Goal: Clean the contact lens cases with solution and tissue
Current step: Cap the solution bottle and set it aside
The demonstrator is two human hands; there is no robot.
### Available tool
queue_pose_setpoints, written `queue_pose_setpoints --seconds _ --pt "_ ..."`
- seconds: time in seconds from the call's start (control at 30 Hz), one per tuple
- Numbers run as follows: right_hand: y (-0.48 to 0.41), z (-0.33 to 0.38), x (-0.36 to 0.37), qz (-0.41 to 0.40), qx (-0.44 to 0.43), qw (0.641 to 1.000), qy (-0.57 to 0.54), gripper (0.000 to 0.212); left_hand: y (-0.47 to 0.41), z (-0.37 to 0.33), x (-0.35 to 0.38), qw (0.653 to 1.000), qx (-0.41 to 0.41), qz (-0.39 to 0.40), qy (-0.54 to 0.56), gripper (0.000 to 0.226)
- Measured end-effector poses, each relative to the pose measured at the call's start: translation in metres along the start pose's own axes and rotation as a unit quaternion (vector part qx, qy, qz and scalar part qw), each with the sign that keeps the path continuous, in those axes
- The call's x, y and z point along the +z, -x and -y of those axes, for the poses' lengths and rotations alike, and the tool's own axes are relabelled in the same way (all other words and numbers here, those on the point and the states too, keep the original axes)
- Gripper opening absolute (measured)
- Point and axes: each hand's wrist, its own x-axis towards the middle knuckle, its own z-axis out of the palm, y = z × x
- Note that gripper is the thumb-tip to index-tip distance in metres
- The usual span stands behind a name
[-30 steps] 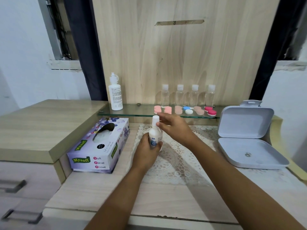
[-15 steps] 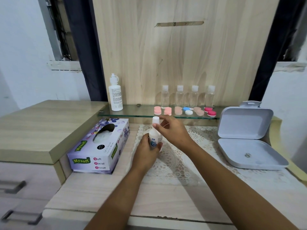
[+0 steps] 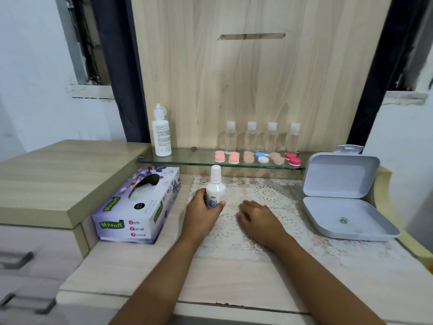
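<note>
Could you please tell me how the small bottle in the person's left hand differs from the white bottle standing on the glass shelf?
The small bottle is gripped by the left hand at the lace mat; the shelf bottle stands untouched on the glass shelf. The small bottle looks squat, with a blue round mark; the shelf bottle looks taller, with fine print. Both are white and upright.

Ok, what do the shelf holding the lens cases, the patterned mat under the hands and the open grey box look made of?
Clear flat shelf: glass, glossy; it is see-through with a greenish front edge.
White patterned mat: openwork lace, probably cotton or synthetic thread, matte; the tabletop shows through its holes.
Open grey hinged box: moulded plastic by the look, smooth satin finish; rounded corners and a hang tab on the lid.
</note>
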Motion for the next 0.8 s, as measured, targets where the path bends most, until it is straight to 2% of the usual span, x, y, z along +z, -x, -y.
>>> queue_pose_setpoints --seconds 0.3,0.47,0.53,0.63,0.8 --pt "0.003 -0.001 0.001 -0.014 -0.009 1.000 -0.006 0.027 -0.009 -0.028 -0.019 1.000 0.014 -0.014 0.004 0.041" --pt "0.000 -0.004 0.002 -0.013 -0.022 1.000 0.000 0.027 -0.050 -0.068 -0.041 0.996 0.045 -0.081 -0.003 0.041" --pt "0.001 -0.004 0.003 -0.017 -0.022 1.000 -0.004 0.031 -0.073 -0.080 -0.049 0.994 0.046 -0.102 -0.014 0.041" --pt "0.001 -0.004 0.005 -0.041 -0.028 0.998 -0.024 0.050 -0.105 -0.081 -0.054 0.992 0.028 -0.115 -0.038 0.041" --pt "-0.002 -0.007 0.008 -0.062 -0.032 0.997 -0.031 0.029 -0.131 -0.064 -0.047 0.994 -0.001 -0.076 -0.081 0.044"
